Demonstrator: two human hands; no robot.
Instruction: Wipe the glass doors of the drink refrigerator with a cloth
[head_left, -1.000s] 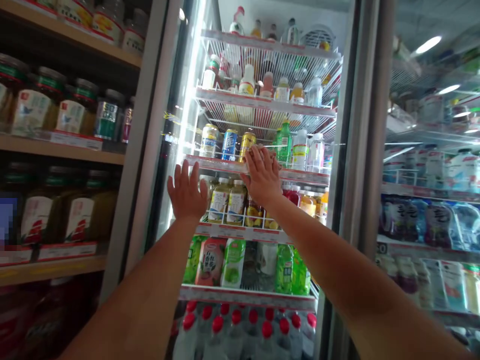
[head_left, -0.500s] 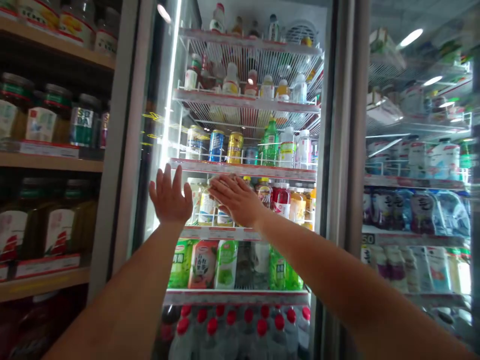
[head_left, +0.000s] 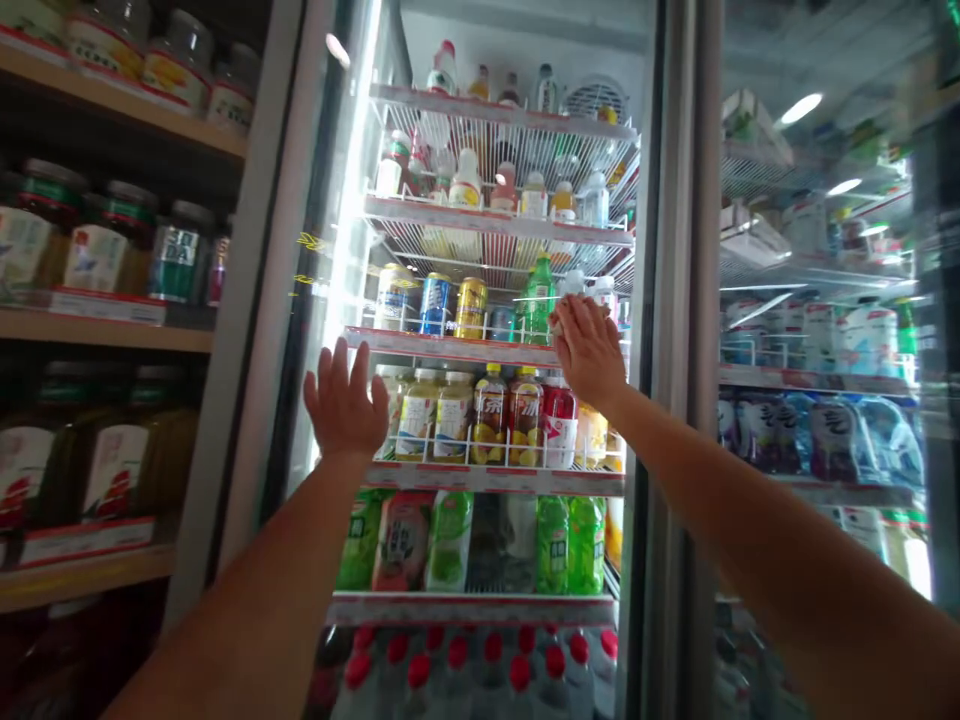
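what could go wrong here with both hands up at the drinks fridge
The right hand is beside the green bottle on the wire shelf; a nudge might topple it, if no glass separates them, which I cannot tell. The left hand, fingers spread near the door glass, might leave smudges.

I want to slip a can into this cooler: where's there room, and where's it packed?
There's a gap above the short teal can, between the gold can and the green bottle. The row of fruit-drink bottles under the right hand is packed, as are the red-capped bottles below.
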